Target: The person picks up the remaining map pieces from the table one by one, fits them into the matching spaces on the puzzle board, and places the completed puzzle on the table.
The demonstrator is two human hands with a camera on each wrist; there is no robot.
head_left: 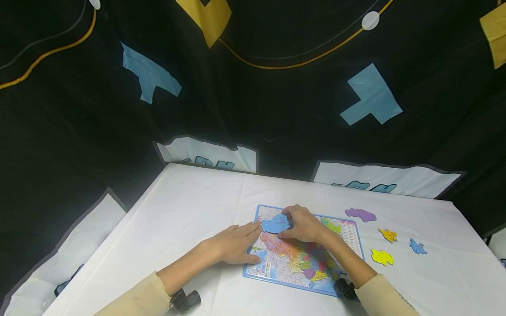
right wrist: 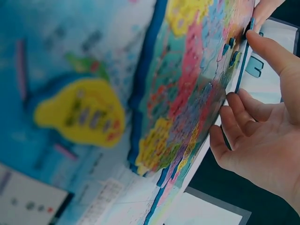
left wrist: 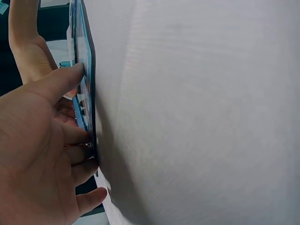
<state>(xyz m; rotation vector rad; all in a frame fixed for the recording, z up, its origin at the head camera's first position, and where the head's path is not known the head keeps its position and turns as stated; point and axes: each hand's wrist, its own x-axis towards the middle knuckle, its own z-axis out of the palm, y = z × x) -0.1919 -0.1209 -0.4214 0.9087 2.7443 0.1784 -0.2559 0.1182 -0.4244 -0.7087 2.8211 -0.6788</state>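
A flat map puzzle board (head_left: 284, 265) with a blue border lies on the white table. Over its upper left part is a blue map-shaped puzzle piece (head_left: 274, 224). My right hand (head_left: 304, 224) pinches this piece at its right end, fingers on the far side and thumb on the near side. My left hand (head_left: 237, 245) lies across the board's left edge with fingers extended, the fingertips right at the piece's left end. In the left wrist view, the left thumb (left wrist: 70, 77) rests at the board's edge. Fitted coloured pieces (right wrist: 187, 84) cover the board's lower right part.
Right of the board lie loose puzzle pieces: a purple one (head_left: 360, 214), an orange-yellow one (head_left: 389, 235), a yellow one (head_left: 382, 257) and a small blue one (head_left: 418, 246). A black curtain (head_left: 276, 109) hangs behind the white table (head_left: 189, 210).
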